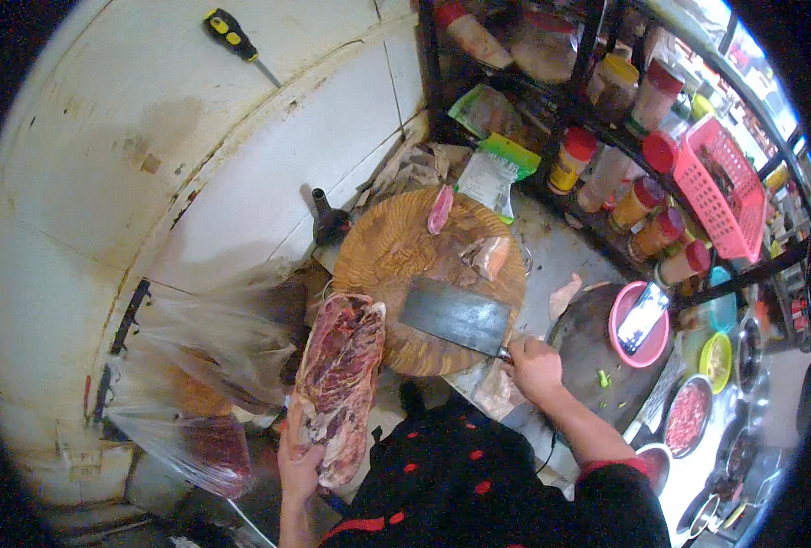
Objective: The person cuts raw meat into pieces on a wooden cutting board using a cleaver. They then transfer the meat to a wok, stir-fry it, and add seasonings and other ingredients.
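Observation:
My left hand grips the near end of a long slab of raw meat, red and marbled with pale fat. The slab's far end reaches the left edge of a round wooden chopping block. In my right hand is the handle of a cleaver, its broad dark blade lying flat over the front of the block. A fatty piece of meat sits beyond the blade, and a small pink strip of meat lies near the block's far edge.
Seasoning jars line a dark rack at right, beside a pink plastic basket. A phone rests across a pink bowl. A bowl of minced meat stands nearer. Plastic-wrapped bags hang at left; a screwdriver sticks from the wall.

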`<state>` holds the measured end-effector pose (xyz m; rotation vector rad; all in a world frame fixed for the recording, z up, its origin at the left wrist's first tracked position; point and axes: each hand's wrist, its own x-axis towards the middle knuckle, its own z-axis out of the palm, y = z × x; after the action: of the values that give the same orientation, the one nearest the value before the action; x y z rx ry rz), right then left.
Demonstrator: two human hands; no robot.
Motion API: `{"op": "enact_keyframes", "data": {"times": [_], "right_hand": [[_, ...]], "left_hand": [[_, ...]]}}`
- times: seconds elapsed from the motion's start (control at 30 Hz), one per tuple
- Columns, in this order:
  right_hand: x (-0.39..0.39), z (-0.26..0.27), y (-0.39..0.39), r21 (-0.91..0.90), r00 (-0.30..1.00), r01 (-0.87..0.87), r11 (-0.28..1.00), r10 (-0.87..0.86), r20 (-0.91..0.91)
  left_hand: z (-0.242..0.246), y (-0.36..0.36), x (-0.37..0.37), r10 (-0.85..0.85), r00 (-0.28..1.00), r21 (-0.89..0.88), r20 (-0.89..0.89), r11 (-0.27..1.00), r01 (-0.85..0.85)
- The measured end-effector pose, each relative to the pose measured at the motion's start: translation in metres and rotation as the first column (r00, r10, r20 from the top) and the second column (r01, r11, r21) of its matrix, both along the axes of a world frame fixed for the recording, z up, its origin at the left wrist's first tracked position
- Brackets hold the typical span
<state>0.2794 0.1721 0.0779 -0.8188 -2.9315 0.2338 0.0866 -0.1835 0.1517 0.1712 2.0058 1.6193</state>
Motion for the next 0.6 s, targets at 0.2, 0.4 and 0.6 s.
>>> {"op": "enact_keyframes", "data": {"times": [0.2,0.4,0.6], "right_hand": [[-0.114,0.014,0.058,-0.265,0.957,0.016,0.964,-0.092,-0.276],[-0.283,-0.002,0.104,-0.240,0.906,0.402,0.884,-0.422,-0.040],[-0.291,0.001,0.092,-0.235,0.988,-0.150,0.960,0.154,-0.002]], "left_hand": [[-0.006,-0.007,0.012,0.052,0.999,-0.249,0.010,0.967,-0.048],[-0.026,-0.016,0.018,-0.097,0.973,-0.386,-0.211,0.922,0.008],[-0.029,-0.014,0.028,0.096,0.994,-0.210,-0.043,0.972,-0.103]]}}
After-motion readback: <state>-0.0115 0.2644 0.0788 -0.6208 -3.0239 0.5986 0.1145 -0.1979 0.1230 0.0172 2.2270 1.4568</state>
